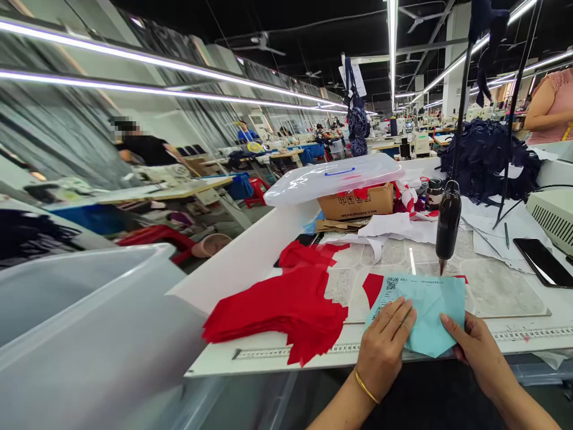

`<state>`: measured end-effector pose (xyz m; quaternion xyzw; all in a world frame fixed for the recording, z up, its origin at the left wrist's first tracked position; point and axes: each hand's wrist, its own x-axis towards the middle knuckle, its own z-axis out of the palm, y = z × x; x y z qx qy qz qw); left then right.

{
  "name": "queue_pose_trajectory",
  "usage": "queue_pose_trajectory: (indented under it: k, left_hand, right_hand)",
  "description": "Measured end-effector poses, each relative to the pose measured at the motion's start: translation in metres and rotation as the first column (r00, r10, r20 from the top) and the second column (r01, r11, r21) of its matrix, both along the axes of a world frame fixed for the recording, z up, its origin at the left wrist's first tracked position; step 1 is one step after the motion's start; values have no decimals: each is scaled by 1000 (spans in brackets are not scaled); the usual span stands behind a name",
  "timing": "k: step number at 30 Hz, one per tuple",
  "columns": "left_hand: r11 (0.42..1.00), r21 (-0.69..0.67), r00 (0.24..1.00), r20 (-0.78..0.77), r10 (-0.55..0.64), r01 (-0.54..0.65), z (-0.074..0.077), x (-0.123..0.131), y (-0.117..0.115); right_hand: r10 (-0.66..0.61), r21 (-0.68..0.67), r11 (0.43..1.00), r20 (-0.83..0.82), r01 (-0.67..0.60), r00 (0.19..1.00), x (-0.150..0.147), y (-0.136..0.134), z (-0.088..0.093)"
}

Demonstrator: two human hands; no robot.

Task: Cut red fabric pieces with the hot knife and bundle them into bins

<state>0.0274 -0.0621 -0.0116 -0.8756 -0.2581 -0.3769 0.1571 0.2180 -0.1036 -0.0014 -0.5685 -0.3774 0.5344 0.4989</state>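
Observation:
A light blue printed paper slip (432,319) with QR codes lies at the table's front edge, over a red fabric piece (372,289). My left hand (388,334), with a gold bangle on its wrist, rests flat on the slip's left part, fingers stretched out. At the slip's right edge my right hand (477,343) grips it, thumb on top and fingers underneath. Just behind the slip hangs a black tool with a pointed tip (447,224). To the left lies a stack of cut red fabric pieces (273,307).
A ruler strip (290,352) runs along the front edge. Behind are a cardboard box (358,203) under a clear plastic lid (335,176), white papers (398,226) and dark fabric strips (492,158). A phone (544,261) lies right; a plastic bin (89,334) stands left. Other people work farther off.

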Motion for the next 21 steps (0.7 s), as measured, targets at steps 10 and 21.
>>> queue_pose_trajectory:
  k: [10, 21]
  left_hand:
    - [948, -311, 979, -205, 7, -72, -16, -7, 2]
    - [964, -232, 989, -100, 111, -131, -16, 10, 28]
  right_hand:
    - [-85, 58, 995, 919, 82, 384, 17, 18, -12]
    - [-247, 182, 955, 926, 235, 285, 111, 25, 13]
